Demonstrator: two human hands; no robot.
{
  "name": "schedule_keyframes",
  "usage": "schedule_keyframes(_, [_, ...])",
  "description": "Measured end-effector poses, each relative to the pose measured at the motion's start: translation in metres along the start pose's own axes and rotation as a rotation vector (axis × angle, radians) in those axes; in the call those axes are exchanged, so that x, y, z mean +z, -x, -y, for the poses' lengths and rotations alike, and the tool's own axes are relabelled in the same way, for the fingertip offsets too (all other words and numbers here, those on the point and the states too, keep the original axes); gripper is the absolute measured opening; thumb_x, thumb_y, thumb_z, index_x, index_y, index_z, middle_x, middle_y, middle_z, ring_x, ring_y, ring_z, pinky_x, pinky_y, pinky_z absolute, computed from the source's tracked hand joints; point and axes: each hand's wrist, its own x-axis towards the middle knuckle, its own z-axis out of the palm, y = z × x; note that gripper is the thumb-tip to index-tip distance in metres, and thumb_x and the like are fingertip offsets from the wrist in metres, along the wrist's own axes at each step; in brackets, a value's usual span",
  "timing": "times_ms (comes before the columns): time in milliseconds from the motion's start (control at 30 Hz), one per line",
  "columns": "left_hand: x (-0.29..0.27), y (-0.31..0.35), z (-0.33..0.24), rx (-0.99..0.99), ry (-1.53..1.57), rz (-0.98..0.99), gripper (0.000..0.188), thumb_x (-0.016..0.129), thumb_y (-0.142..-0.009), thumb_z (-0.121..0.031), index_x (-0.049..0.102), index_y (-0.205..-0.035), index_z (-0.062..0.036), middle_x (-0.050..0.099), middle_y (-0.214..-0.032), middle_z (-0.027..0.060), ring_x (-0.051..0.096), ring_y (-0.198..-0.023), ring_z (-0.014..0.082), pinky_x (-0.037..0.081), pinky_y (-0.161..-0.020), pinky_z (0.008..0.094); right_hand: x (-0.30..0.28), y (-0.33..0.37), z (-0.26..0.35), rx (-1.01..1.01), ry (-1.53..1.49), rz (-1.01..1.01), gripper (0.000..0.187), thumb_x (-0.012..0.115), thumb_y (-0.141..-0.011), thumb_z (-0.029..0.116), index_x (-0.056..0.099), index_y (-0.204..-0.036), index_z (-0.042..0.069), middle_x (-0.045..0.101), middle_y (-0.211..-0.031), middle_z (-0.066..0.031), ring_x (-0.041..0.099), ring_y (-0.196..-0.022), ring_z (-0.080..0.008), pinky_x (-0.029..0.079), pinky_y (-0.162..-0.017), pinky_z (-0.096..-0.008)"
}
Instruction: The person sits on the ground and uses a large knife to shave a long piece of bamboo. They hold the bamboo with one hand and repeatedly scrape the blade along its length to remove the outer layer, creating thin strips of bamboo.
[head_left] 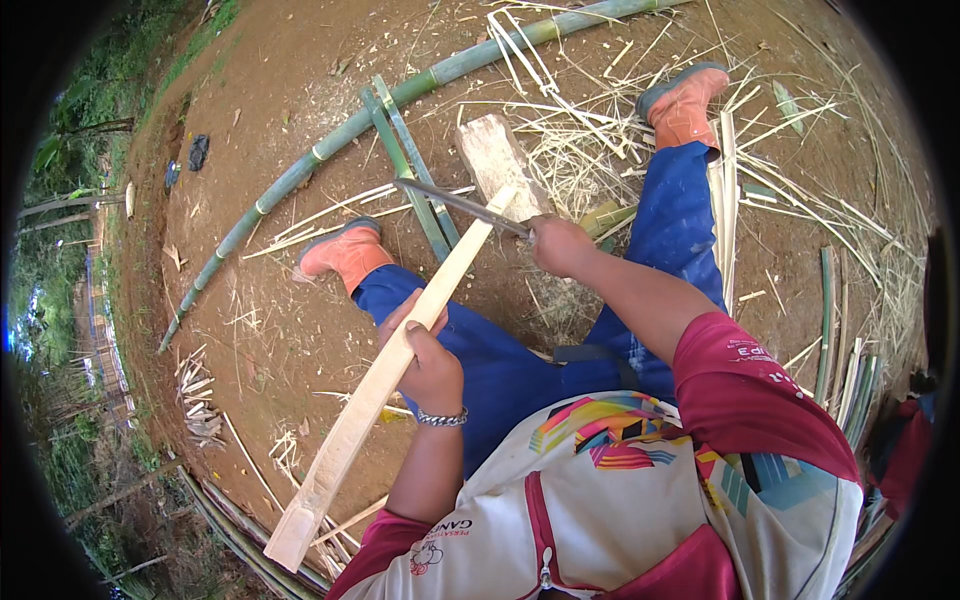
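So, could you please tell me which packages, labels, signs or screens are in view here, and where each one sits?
No packages, signs or screens.
Sleeve print: small pale marking on the dark red right sleeve, upper arm.
Shirt print: small dark emblem on the white shirt front, by the left sleeve.
Colour panel: striped multicolour block across the white shirt.

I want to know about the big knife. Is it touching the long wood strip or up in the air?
Touching. The knife blade lies across the top end of the pale strip, which the left hand holds slanted; the right hand grips the handle.
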Motion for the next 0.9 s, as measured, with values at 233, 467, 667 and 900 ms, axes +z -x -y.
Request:
schedule_keyframes(233, [-0.001,-0.004,0.004,-0.016,0.022,0.004,0.031,0.042,-0.095,-0.005,0.055,-0.118,0.0119,0.064,-0.114,0.0252,0.072,-0.090,0.0299,0.063,-0.074,0.0334,-0.005,-0.006,-0.003,0.045,0.022,0.044,0.028,0.053,-0.088,0.010,0.062,-0.113,0.000,0.070,-0.107,-0.0217,0.069,-0.100,-0.0364,0.055,-0.088,-0.0465])
schedule_keyframes(467, [0.000,-0.004,0.005,0.005,-0.022,-0.017,0.037,0.040,-0.096,-0.013,0.058,-0.117,0.0119,0.067,-0.109,0.0242,0.072,-0.088,0.0291,0.063,-0.075,0.0334,-0.007,-0.011,-0.006,0.049,0.029,0.021,0.027,0.054,-0.088,0.011,0.062,-0.112,0.001,0.070,-0.105,-0.0218,0.069,-0.098,-0.0355,0.055,-0.086,-0.0464])
schedule_keyframes(667, [-0.001,-0.007,0.004,-0.027,-0.022,-0.020,0.036,0.041,-0.095,-0.012,0.058,-0.117,0.0111,0.067,-0.110,0.0240,0.072,-0.088,0.0291,0.063,-0.074,0.0336,-0.008,-0.013,-0.001,0.039,0.042,0.028,0.027,0.056,-0.087,0.012,0.062,-0.111,0.001,0.071,-0.102,-0.0212,0.069,-0.098,-0.0352,0.055,-0.085,-0.0450])
schedule_keyframes(900, [-0.003,-0.004,0.004,-0.010,0.019,0.007,0.033,0.041,-0.095,-0.006,0.054,-0.120,0.0121,0.065,-0.114,0.0250,0.072,-0.092,0.0305,0.063,-0.076,0.0336,-0.014,-0.015,-0.004,0.040,0.041,0.071,0.027,0.056,-0.088,0.015,0.061,-0.111,0.001,0.070,-0.101,-0.0218,0.069,-0.098,-0.0343,0.056,-0.085,-0.0447])
